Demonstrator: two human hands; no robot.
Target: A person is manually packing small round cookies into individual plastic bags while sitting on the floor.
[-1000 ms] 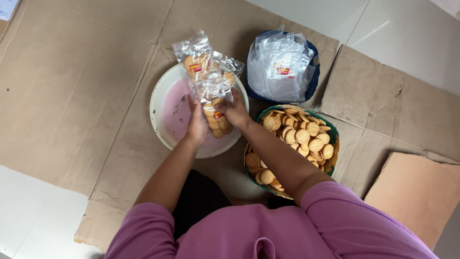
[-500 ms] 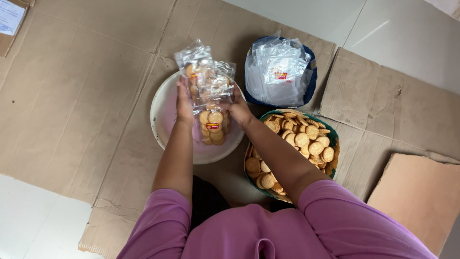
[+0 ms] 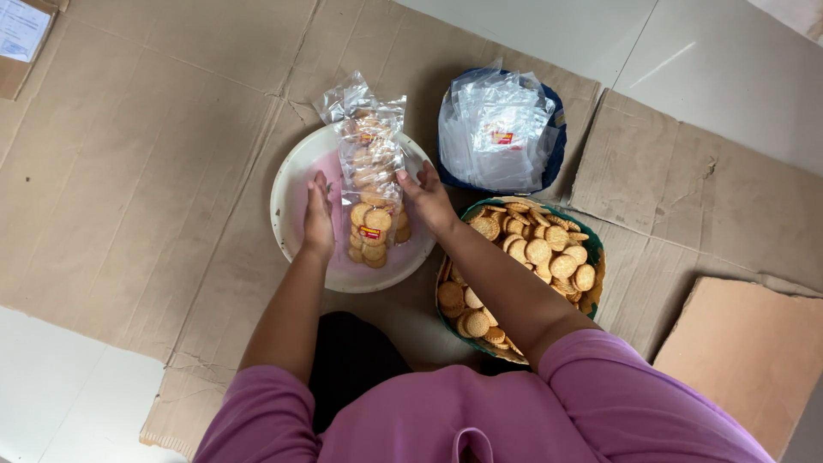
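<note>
cardboard floor [image 3: 137, 171] | biscuit basket [image 3: 591, 257] (right) | empty bags [image 3: 497, 129] behind

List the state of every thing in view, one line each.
Clear plastic bags of round biscuits: filled, lying in the bowl.
White round bowl: holds the filled bags.
Green-rimmed basket: heaped with loose biscuits.
Blue tub: stuffed with empty clear bags.
Left hand: open, beside the bags.
Right hand: open, touching the bags.
</note>
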